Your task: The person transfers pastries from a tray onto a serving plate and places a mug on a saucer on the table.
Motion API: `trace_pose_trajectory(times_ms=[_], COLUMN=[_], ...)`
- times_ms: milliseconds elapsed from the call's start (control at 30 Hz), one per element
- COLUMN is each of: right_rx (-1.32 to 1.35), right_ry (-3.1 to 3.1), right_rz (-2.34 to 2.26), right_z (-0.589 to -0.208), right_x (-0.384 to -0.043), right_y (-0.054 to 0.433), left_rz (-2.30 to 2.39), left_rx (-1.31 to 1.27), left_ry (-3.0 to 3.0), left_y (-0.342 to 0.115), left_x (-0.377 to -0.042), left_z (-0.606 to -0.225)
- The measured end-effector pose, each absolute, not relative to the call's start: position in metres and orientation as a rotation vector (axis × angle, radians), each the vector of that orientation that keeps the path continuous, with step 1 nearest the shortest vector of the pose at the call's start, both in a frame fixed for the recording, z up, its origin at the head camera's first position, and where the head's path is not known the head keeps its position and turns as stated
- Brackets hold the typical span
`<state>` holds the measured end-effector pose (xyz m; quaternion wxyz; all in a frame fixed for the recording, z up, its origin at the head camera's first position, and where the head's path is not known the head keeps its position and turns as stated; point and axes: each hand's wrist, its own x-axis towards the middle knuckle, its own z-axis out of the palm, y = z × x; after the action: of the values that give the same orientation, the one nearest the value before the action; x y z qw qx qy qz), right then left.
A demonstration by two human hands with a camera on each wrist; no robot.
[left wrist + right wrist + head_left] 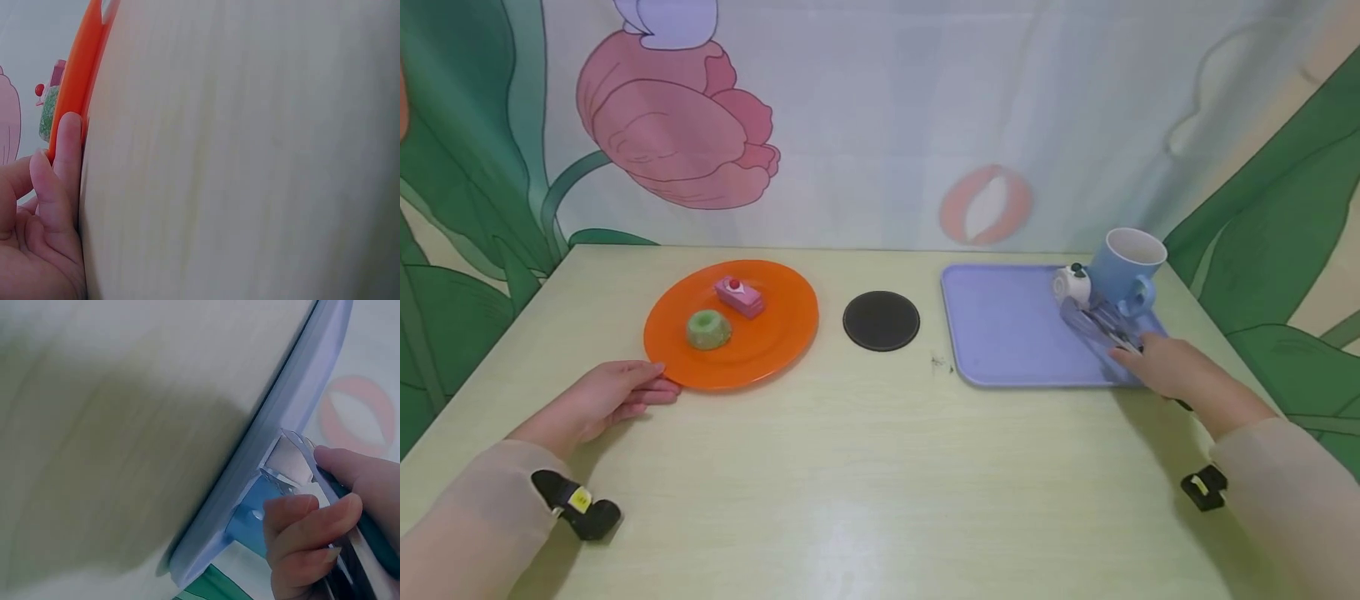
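Observation:
At the left, my left hand [617, 393] pinches the near-left rim of an orange plate [782, 333], thumb above and fingers underneath. On that plate sit a toy pink cake slice [741, 298] with a red cherry and a green ring-shaped pudding [707, 330]. My right hand [1172, 368] grips a pair of tongs [1111, 327] over the right side of a lavender tray [1000, 333]. The tongs' clear heads point at a white toy cake roll [1070, 287] on the tray. Dark handles show between the fingers [312, 528] in the right wrist view.
A light blue mug [1118, 271] stands at the tray's back right, close beside the cake roll. Between plate and tray lies a round black coaster [881, 321]. A printed curtain [865, 125] hangs behind the pale tabletop [850, 467].

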<state>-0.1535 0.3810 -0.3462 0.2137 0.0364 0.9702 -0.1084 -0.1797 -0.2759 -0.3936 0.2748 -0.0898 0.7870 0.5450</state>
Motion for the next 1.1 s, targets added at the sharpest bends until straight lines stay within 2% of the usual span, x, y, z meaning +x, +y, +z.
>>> trace_pose_trajectory(times_ms=[1100], right_rx=[0.16], right_ry=[2.609], right_rz=[-0.405], right_z=[-0.354], right_x=[-0.184], right_y=[0.378], left_rz=[1.464], left_rx=[-0.241], left_ry=[2.128], left_y=[-0.276], left_x=[-0.181], left_z=[-0.397])
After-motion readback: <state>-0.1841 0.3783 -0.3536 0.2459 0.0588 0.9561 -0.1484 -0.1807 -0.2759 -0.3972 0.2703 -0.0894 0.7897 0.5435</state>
